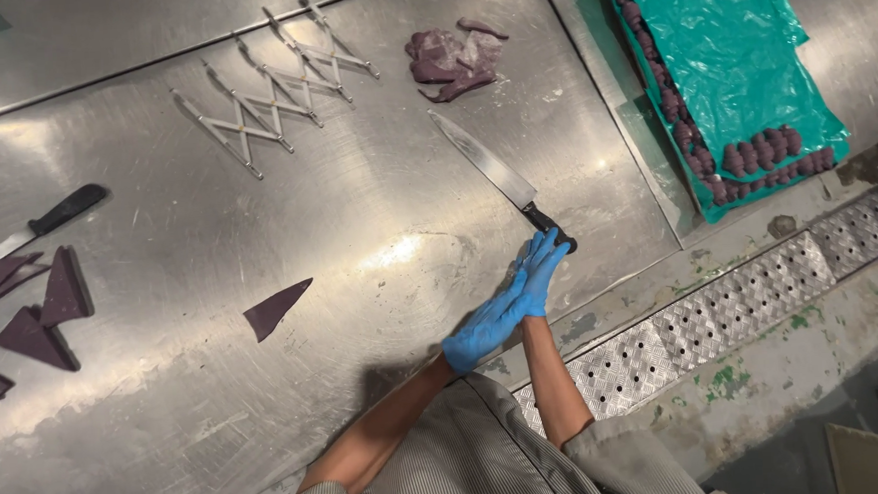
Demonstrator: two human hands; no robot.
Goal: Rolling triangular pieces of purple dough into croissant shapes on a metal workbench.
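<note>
A grey striped sleeve [480, 455] filled the bottom of the view, nearest the camera, with two bare forearms reaching out of it over the steel tabletop [218, 429]. Both hands wore blue gloves and were pressed flat together, palm to palm, fingers straight: the left hand [488, 325] lay under and against the right hand [540, 272], holding nothing. Their fingertips touched the black handle of a long knife [495, 172], which lay near the tabletop's right edge with its blade pointing toward the far side. A single dark purple triangle [275, 308] lay alone toward the middle of the tabletop. More purple triangles [37, 308] sat at the left edge beside a smaller black-handled knife [42, 223]. A folding metal lattice divider [271, 90] lay near the far edge, purple scraps [452, 58] beside it. Beyond the right edge, a green plastic sheet [739, 51] covered a tray lined with purple pieces [760, 155].
</note>
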